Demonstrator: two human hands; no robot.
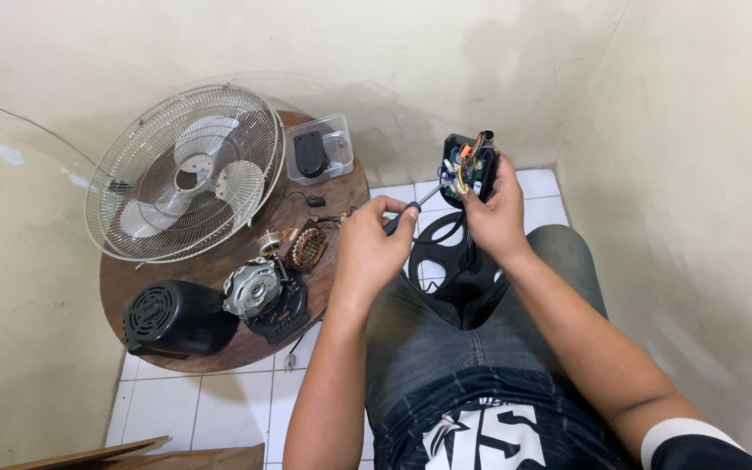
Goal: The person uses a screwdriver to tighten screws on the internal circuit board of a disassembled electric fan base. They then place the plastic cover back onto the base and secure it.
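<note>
My left hand [372,248] grips a screwdriver [411,209] whose thin shaft points up and right into a black switch housing [467,165] full of coloured wires. My right hand [495,218] holds that housing upright from its right side, above my lap. Below both hands a black fan base [446,261] with curved spokes rests on my jeans.
A round wooden table [341,196] on the left carries a white fan cage with blades [186,174], a clear plastic box [319,150], a copper-wound stator [308,246], a silver motor part [252,287] and a black motor cover [171,318]. Walls close in behind and right.
</note>
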